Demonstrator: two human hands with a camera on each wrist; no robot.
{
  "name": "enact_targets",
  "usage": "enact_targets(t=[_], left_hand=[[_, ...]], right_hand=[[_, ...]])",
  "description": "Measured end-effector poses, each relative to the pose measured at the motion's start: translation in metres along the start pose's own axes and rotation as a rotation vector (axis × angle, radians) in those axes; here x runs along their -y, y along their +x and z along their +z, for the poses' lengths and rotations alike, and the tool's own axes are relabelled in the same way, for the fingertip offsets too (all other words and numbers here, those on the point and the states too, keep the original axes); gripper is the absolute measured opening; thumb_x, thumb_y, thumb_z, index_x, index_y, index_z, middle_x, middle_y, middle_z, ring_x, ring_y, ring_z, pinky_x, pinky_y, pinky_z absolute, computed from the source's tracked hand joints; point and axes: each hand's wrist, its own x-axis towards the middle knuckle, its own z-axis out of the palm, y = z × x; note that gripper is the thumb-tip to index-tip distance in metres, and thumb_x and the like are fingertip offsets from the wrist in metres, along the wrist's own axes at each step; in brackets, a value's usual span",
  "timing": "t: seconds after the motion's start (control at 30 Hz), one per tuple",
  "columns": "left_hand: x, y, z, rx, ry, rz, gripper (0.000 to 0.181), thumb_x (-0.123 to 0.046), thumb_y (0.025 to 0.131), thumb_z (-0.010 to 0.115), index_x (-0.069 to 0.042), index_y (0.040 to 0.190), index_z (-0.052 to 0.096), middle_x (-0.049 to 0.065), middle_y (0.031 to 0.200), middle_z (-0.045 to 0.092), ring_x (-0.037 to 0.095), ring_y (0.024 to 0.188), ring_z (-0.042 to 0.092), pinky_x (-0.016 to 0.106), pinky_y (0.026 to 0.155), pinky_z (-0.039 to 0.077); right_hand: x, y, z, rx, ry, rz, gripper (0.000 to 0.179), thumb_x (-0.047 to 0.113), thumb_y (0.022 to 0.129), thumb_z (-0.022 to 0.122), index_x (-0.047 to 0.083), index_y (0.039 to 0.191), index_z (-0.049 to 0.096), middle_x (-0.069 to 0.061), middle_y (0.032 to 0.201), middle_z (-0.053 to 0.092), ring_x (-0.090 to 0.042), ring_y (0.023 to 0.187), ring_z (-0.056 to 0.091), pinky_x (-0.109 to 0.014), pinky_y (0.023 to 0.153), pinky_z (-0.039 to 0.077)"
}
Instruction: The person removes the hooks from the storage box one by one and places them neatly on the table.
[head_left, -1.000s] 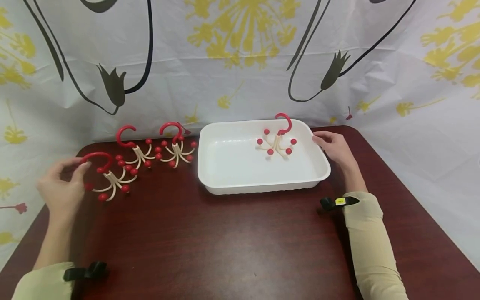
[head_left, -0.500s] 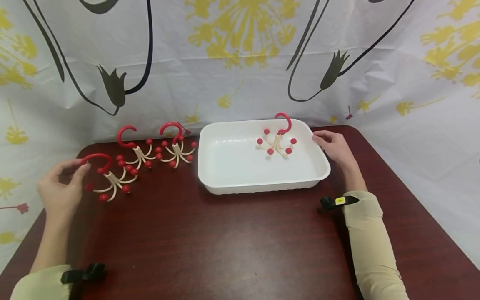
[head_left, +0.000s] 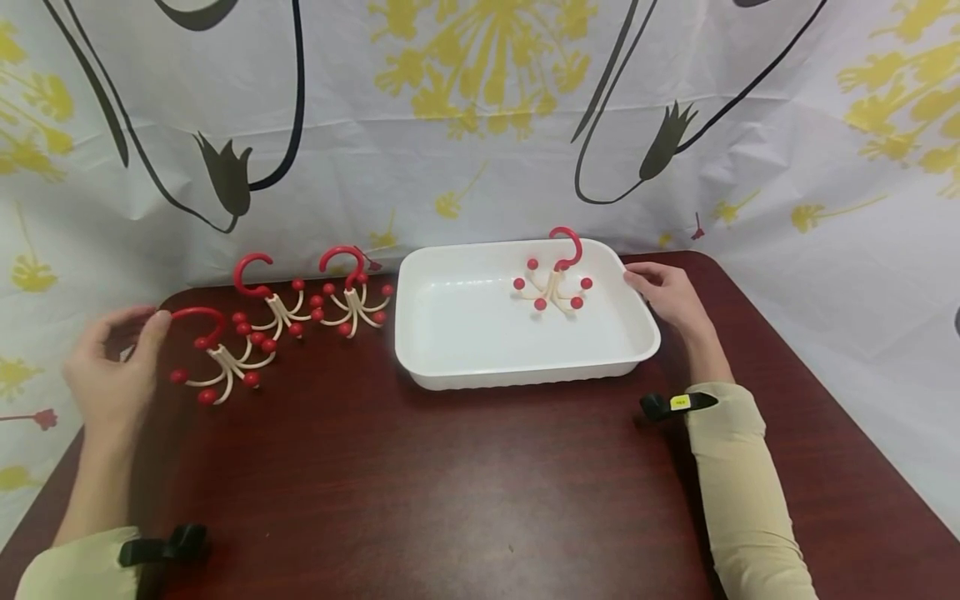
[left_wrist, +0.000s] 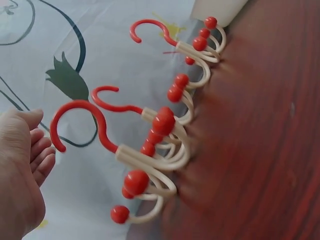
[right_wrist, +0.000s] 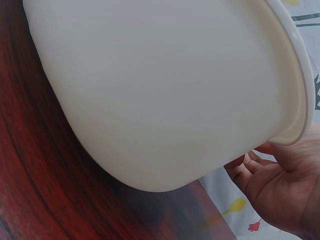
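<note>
Three claw hangers, each with a red hook and cream arms tipped with red balls, stand at the table's far left. My left hand [head_left: 112,379] is beside the hook of the nearest hanger [head_left: 222,357]. In the left wrist view, a gap shows between this hand [left_wrist: 17,170] and the red hook [left_wrist: 102,127], and its fingers are loosely bent. Behind stand the second hanger [head_left: 277,310] and the third hanger [head_left: 351,300]. Another hanger [head_left: 553,287] stands inside the white tray [head_left: 457,333]. My right hand [head_left: 670,293] grips the tray's right rim, its fingers [right_wrist: 242,172] curled under it.
The dark reddish-brown table [head_left: 420,483] lies under everything, its back edge against a white patterned cloth [head_left: 480,167]. Black straps sit at both wrists, such as the left strap [head_left: 163,547].
My left hand has let go of the nearest hanger's hook and drawn slightly back to the left. The hangers, the tray and my right hand stay in place.
</note>
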Motion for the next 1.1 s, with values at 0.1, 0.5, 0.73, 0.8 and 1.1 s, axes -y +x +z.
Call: enact_targets(t=[0.1,0.5,0.73,0.8,1.1], left_hand=[[-0.006,0.004,0.003,-0.016,-0.010,0.032,0.024,-0.010,0.090,0.075,0.002,0.110,0.074,-0.016,0.095,0.066,0.001,0.084,0.060,0.013,0.079,0.047],[-0.033,0.008,0.021,-0.019,-0.096,0.100,0.021,-0.007,0.089,0.074,0.006,0.106,0.074,-0.011,0.094,0.067,0.000,0.080,0.060,0.013,0.077,0.047],[-0.049,0.002,0.034,0.031,-0.118,0.127,0.026,-0.005,0.092,0.070,0.014,0.110,0.069,-0.016,0.094,0.066,-0.002,0.079,0.060,0.014,0.074,0.044],[-0.045,0.002,0.039,0.042,-0.151,0.119,0.025,-0.004,0.091,0.070,0.013,0.110,0.069,-0.013,0.094,0.066,0.000,0.079,0.061,0.014,0.074,0.045],[-0.054,-0.005,0.065,0.092,-0.242,0.156,0.022,0.000,0.090,0.071,0.015,0.106,0.069,-0.004,0.095,0.068,0.004,0.078,0.061,0.016,0.071,0.046]], right_hand=[[0.000,0.000,0.000,0.002,0.001,0.002,0.054,0.044,0.102,0.057,0.003,0.137,0.060,-0.021,0.128,0.063,-0.024,0.096,0.059,-0.021,0.071,0.050],[0.000,0.000,0.000,0.004,0.004,0.009,0.053,0.044,0.102,0.057,0.003,0.136,0.061,-0.020,0.126,0.063,-0.025,0.094,0.059,-0.022,0.070,0.051],[0.000,0.000,0.000,0.005,0.013,0.009,0.053,0.043,0.102,0.057,0.003,0.137,0.060,-0.021,0.126,0.063,-0.024,0.096,0.060,-0.021,0.070,0.051],[0.001,0.000,0.000,0.005,0.018,0.011,0.053,0.043,0.102,0.058,0.003,0.137,0.060,-0.021,0.126,0.063,-0.024,0.096,0.061,-0.020,0.071,0.052],[0.001,0.000,-0.001,0.001,0.016,0.006,0.054,0.043,0.101,0.058,0.002,0.137,0.060,-0.022,0.127,0.063,-0.025,0.097,0.060,-0.019,0.070,0.052]])
